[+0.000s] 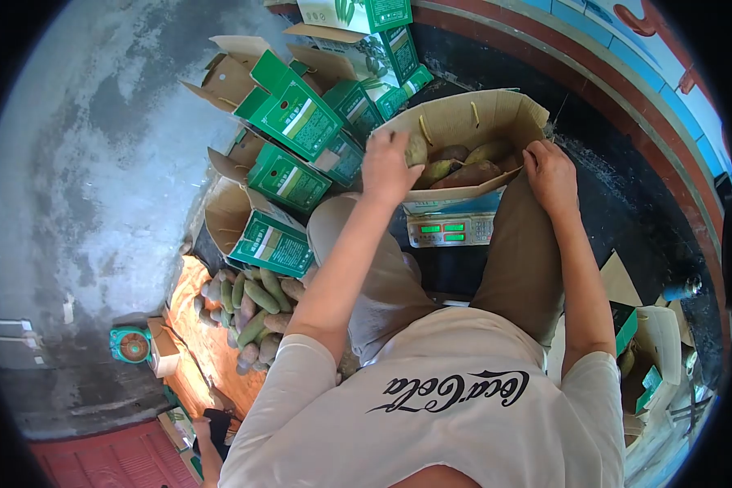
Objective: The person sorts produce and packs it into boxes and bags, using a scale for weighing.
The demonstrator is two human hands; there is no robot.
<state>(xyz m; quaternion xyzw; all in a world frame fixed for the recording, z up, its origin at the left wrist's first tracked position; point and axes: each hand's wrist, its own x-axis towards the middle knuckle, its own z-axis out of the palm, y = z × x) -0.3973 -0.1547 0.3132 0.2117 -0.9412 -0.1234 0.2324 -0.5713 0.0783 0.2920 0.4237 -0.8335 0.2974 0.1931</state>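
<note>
An open cardboard box [454,194] holding several brown and green tubers [470,174] stands on a digital scale [450,230] between the knees. My left hand [389,165] is at the box's left side, its fingers curled against a round greenish tuber [416,150] at the rim. My right hand [551,175] rests on the box's right edge, its fingers bent over the cardboard. The scale's display glows green below the box.
Green-and-white cartons [289,172] are stacked at the upper left, some with open flaps. A heap of tubers [254,305] lies on an orange sheet [189,285]. Another open carton [657,346] is at the right. Another person's arm [209,455] shows at the lower left.
</note>
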